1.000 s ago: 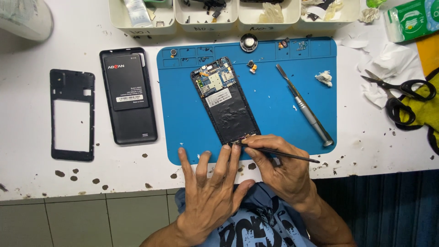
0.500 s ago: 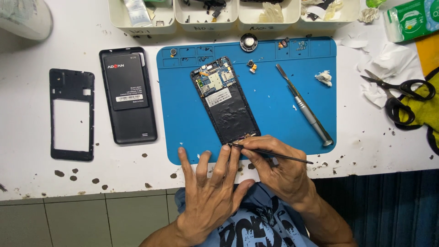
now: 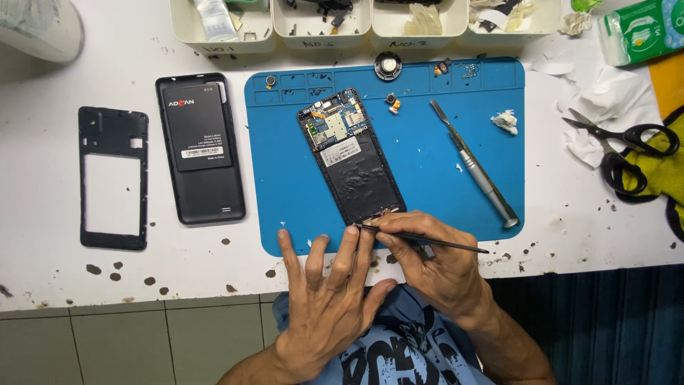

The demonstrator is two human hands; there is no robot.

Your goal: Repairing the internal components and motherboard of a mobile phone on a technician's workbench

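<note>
White, paint-speckled tabletop (image 3: 43, 235) carries a blue rubber mat (image 3: 427, 178). At its near edge the opened black phone (image 3: 353, 157) lies circuit-side up. Left hand (image 3: 331, 299) lies flat, gripping nothing, fingertips bracing the phone's bottom end; right hand (image 3: 434, 267) pinches thin black tweezers (image 3: 427, 241), tip at that end. Judged: picking at a small part, needing steady, light pressure.

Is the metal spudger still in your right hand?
No: the spudger lies untouched on the blue mat, while the right hand holds thin tweezers at the phone.
</note>
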